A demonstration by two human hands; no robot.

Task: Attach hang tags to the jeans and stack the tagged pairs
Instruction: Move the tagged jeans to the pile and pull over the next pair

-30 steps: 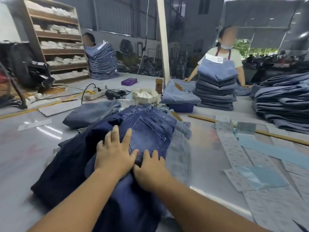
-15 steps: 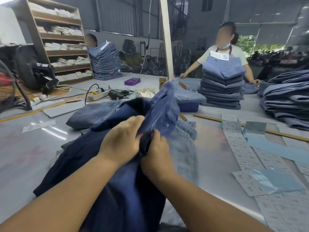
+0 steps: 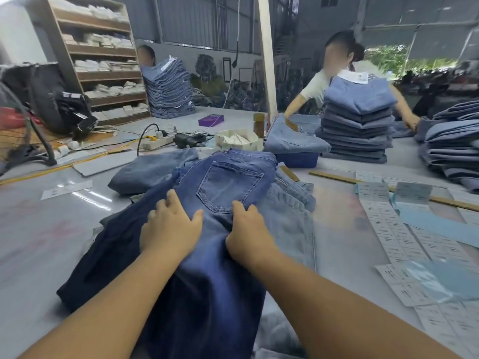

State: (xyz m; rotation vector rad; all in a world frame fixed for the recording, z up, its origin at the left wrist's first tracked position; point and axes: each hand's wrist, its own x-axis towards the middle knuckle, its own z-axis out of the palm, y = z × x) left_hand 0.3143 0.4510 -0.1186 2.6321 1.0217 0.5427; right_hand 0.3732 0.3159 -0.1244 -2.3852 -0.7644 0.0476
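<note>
A mid-blue pair of jeans (image 3: 228, 187) lies back pocket up on top of a pile in front of me. My left hand (image 3: 171, 226) rests on its left side with the thumb spread. My right hand (image 3: 248, 234) has its fingers curled into the puckered fabric just below the pocket. Under it lie a dark navy pair (image 3: 111, 252) on the left and a light blue pair (image 3: 287, 218) on the right. Sheets of printed paper tags (image 3: 388, 229) are spread over the table to my right.
A folded jeans stack (image 3: 357, 125) with a white tag on top stands across the table, a person behind it. More stacks (image 3: 453, 149) sit far right. A power strip (image 3: 158, 141), a white box (image 3: 237, 141), a wooden ruler (image 3: 334, 176) and a fan (image 3: 20, 125) surround the pile.
Both hands lifted the mid-blue jeans, turned them over and laid them back on the pile, spread flatter with the pocket up. The person opposite leaned over toward the stack.
</note>
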